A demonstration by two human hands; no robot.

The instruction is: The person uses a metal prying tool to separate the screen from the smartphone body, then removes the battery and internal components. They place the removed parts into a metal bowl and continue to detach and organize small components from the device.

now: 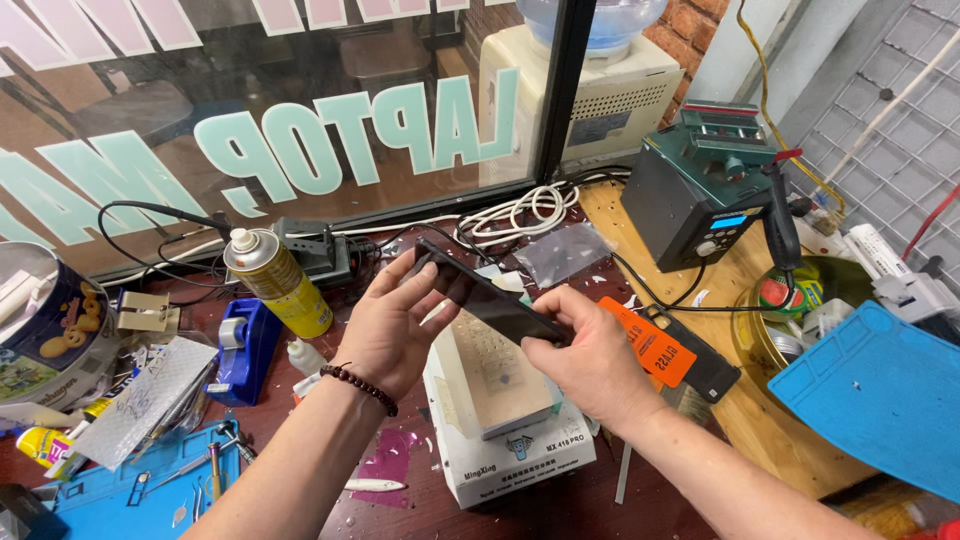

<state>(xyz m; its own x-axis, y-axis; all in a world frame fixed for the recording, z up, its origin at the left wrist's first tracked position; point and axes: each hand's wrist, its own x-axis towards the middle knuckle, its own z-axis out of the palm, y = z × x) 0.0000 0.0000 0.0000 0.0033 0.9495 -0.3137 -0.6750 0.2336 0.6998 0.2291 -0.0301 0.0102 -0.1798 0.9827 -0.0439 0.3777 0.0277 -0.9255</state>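
Smartphone (490,296), dark and slim, sits tilted at the centre of the frame, held above a white heating plate machine (505,420) by both hands. Left hand (390,325), with a dark bead bracelet (358,388) at the wrist, closes its fingers around the phone's upper-left end. Right hand (590,355) pinches the lower-right end between thumb and fingers. Just right of that hand lies an orange tag (650,340). At the left of the frame stand a yellow spray can (278,280) and a blue tape dispenser (245,345); a blue mat (880,390) lies at the lower right, and a dark green soldering station (700,185) stands at the upper right.
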